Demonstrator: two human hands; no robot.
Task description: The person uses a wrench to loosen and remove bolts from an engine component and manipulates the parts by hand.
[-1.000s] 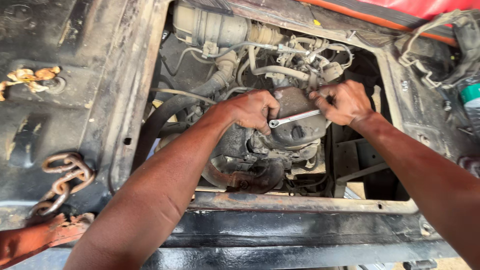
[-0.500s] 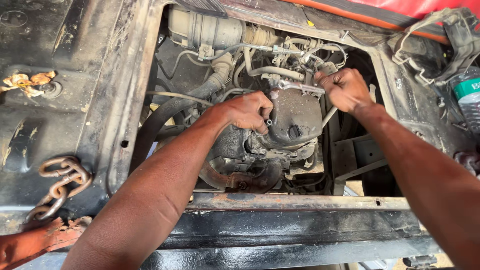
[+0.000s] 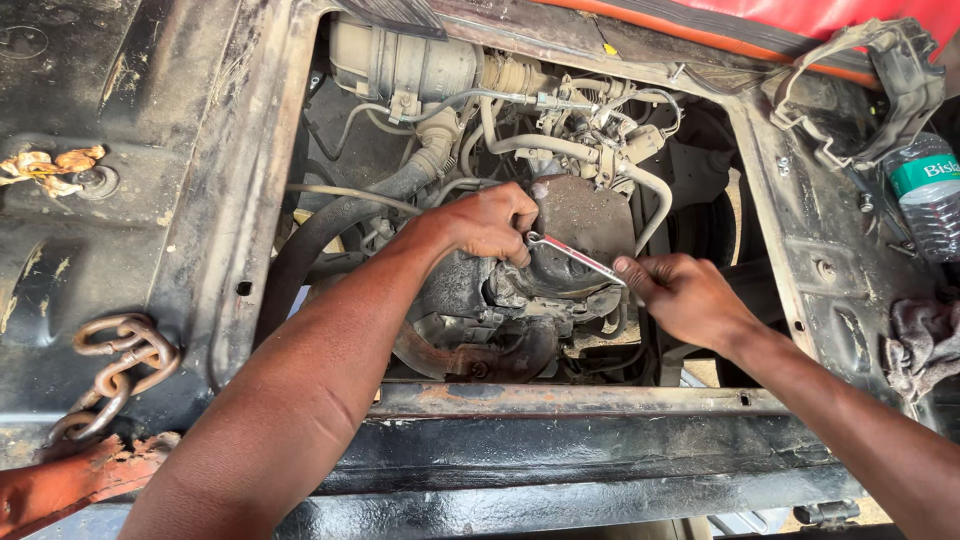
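Here the slim metal wrench (image 3: 575, 256) lies slanted across the dark, greasy engine housing (image 3: 585, 215) down in the open bay, its upper-left head tucked under the left hand (image 3: 490, 222), whose grip is curled over that end as if to keep it seated on a fastener that cannot be seen. The right hand (image 3: 680, 295) pinches the lower-right end of the handle, where a pull would have the most leverage. Around them run pale hoses (image 3: 520, 145), with a rusty chain (image 3: 115, 365) at left, and a plastic bottle (image 3: 925, 195) and rag (image 3: 920, 340) on the right ledge.
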